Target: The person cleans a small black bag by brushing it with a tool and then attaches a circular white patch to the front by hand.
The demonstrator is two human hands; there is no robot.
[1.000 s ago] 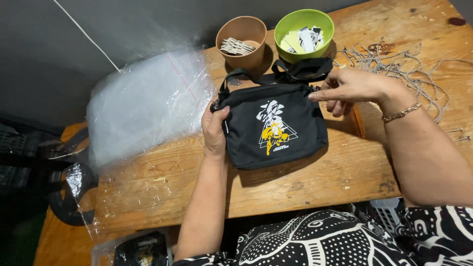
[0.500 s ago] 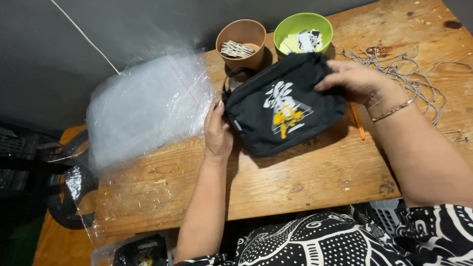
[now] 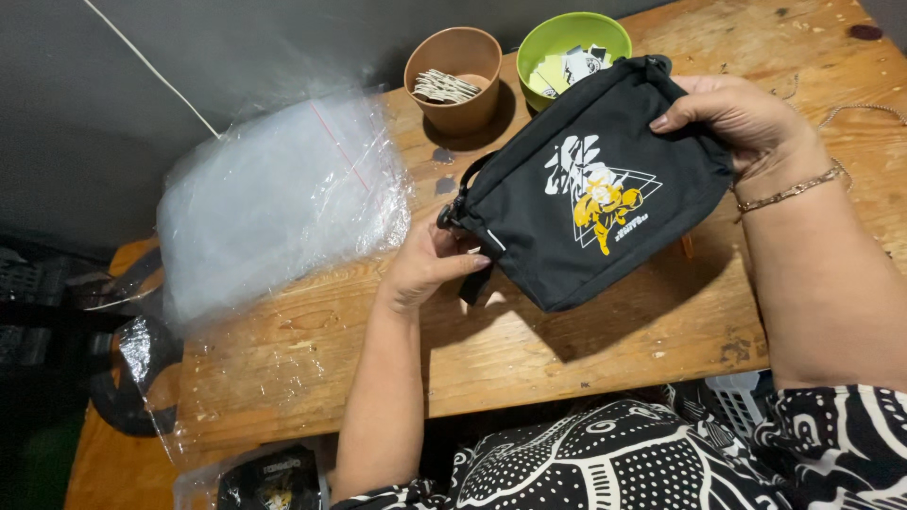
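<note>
A small black pouch bag point(image 3: 586, 203) with a white and yellow print on its front is lifted off the wooden table point(image 3: 586, 349) and tilted. My left hand point(image 3: 430, 264) pinches its left end near the strap ring. My right hand point(image 3: 742, 118), with a thin bracelet on the wrist, grips the bag's upper right corner. The bag's strap hangs partly hidden behind it.
A stack of clear plastic bags point(image 3: 279, 203) lies on the table's left part. A brown cup point(image 3: 455, 76) with small white pieces and a green bowl point(image 3: 567, 42) with paper tags stand at the back. Another packed black bag point(image 3: 274, 477) lies below the table edge.
The bag was lying flat on the table; both hands have lifted it, tilted it and brought it closer. My right hand moved from the bag's top edge to its right corner.
</note>
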